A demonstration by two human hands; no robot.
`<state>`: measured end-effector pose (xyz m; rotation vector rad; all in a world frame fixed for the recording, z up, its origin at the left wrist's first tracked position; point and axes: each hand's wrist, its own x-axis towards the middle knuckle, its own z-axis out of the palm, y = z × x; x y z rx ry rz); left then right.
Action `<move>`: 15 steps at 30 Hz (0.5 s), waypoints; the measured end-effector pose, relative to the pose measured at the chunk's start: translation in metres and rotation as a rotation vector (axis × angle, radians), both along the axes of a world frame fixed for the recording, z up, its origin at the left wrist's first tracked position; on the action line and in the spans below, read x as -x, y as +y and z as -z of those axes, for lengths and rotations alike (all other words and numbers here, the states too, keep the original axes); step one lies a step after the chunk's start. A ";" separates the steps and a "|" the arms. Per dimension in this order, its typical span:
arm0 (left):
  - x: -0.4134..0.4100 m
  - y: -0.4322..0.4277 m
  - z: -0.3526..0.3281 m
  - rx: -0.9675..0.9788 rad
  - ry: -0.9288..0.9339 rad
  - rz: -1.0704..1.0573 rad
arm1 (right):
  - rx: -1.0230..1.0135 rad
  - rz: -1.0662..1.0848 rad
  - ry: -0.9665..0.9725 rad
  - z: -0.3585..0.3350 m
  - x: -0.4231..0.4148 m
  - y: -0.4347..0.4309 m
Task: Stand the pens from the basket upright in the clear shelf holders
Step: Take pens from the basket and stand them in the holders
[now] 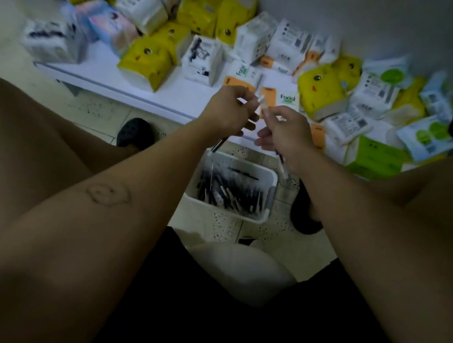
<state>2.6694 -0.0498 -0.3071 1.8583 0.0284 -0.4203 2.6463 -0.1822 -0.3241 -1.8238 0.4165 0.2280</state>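
A white basket (273,178) stands on the tiled floor between my knees, filled with several dark pens (228,191). Above it, my left hand (230,111) grips a pen whose dark end (219,145) sticks out below the wrist and whose white tip shows above the fingers. My right hand (286,132) holds another pen, its white end (282,167) hanging below the hand. The two hands are close together, fingertips nearly touching. No clear holders are in view.
A low white shelf (109,78) runs in front of me, piled with yellow, white, orange and green tissue packs (147,61). My bare knees flank the basket. Dark shoes (136,133) rest on the floor on both sides.
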 end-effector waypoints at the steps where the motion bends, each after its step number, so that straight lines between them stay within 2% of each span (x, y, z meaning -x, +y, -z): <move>1: -0.001 -0.001 -0.008 -0.011 -0.031 0.008 | 0.004 -0.001 -0.049 -0.006 -0.001 0.000; 11: -0.007 -0.020 -0.090 -0.202 -0.470 -0.014 | 0.085 0.086 -0.360 -0.091 -0.011 -0.017; 15: -0.003 -0.025 -0.136 -0.106 -0.559 -0.005 | 0.116 0.113 -0.487 -0.134 -0.009 -0.026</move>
